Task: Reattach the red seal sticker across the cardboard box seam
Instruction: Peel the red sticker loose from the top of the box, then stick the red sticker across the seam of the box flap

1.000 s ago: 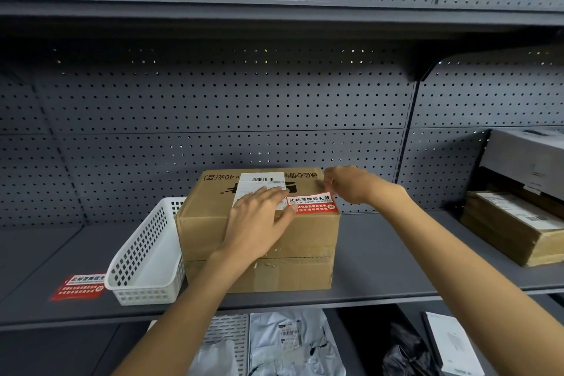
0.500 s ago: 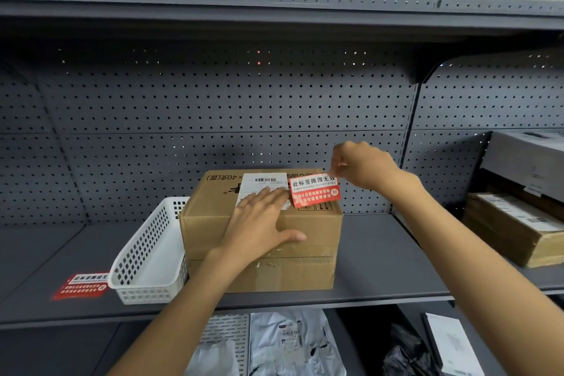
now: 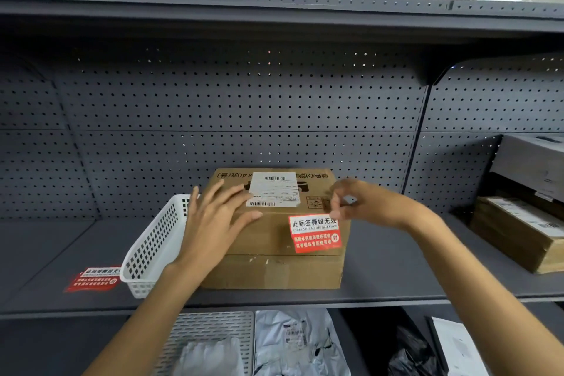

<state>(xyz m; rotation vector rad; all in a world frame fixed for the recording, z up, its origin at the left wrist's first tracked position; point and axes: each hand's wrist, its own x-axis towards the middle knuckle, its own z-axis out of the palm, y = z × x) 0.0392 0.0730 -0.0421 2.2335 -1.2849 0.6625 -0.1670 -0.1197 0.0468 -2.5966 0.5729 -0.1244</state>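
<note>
A brown cardboard box (image 3: 274, 268) stands on the grey shelf, with a white shipping label (image 3: 274, 189) on its top. The red seal sticker (image 3: 314, 233) hangs against the box's front face at the right, and its lower edge sits just above the horizontal seam. My right hand (image 3: 366, 203) hovers over the box's right top edge, thumb and finger pinched at the sticker's upper right corner. My left hand (image 3: 213, 217) lies with fingers spread on the box's left top edge, holding nothing.
A white perforated basket (image 3: 146, 256) touches the box's left side. A second red sticker (image 3: 91, 279) lies flat on the shelf (image 3: 396, 278) farther left. Stacked cardboard boxes (image 3: 518, 232) fill the right end. Plastic mailers (image 3: 299, 342) lie on the lower shelf.
My right hand carried the sticker down from above the box top to the front face. My left hand slid left and spread its fingers, uncovering the white label.
</note>
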